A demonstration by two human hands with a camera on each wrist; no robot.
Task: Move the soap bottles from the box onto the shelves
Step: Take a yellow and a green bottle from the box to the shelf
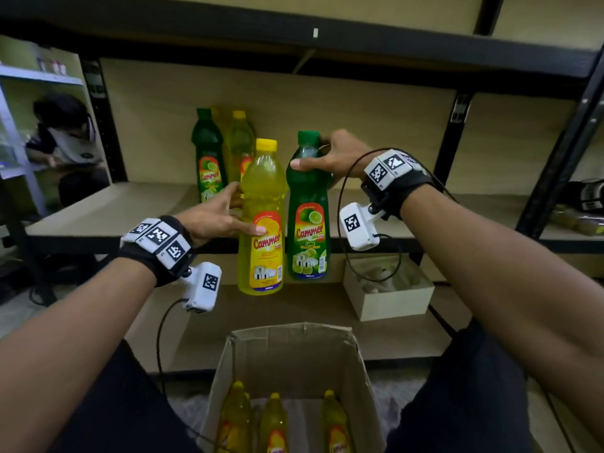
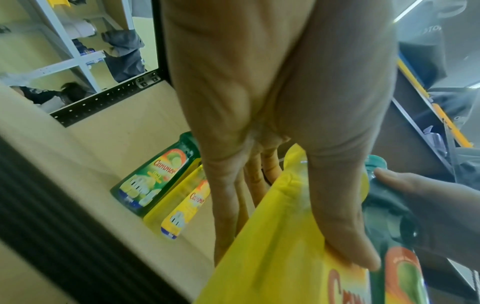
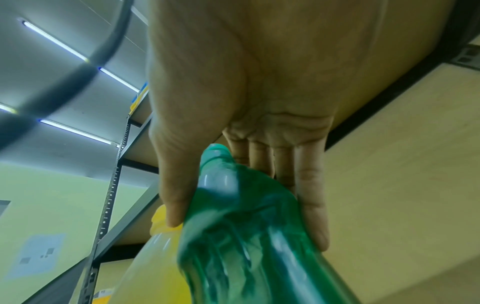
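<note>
My left hand (image 1: 228,210) grips a yellow lemon soap bottle (image 1: 261,220) around its middle, thumb on the label, holding it upright in the air before the shelf (image 1: 108,210). My right hand (image 1: 330,158) grips a green lime soap bottle (image 1: 307,217) by its shoulder, right beside the yellow one. The left wrist view shows the yellow bottle (image 2: 280,257) under my thumb (image 2: 345,236); the right wrist view shows fingers (image 3: 311,205) wrapped round the green bottle (image 3: 246,226). A green bottle (image 1: 207,155) and a yellow bottle (image 1: 240,142) stand at the shelf's back. The open cardboard box (image 1: 294,351) below holds three yellow bottles (image 1: 274,420).
A small open carton (image 1: 389,292) sits on the lower shelf at the right. A black upright (image 1: 104,122) bounds the shelf on the left, another (image 1: 457,142) on the right. A person (image 1: 65,142) crouches beyond the left upright. Cables hang from both wrists.
</note>
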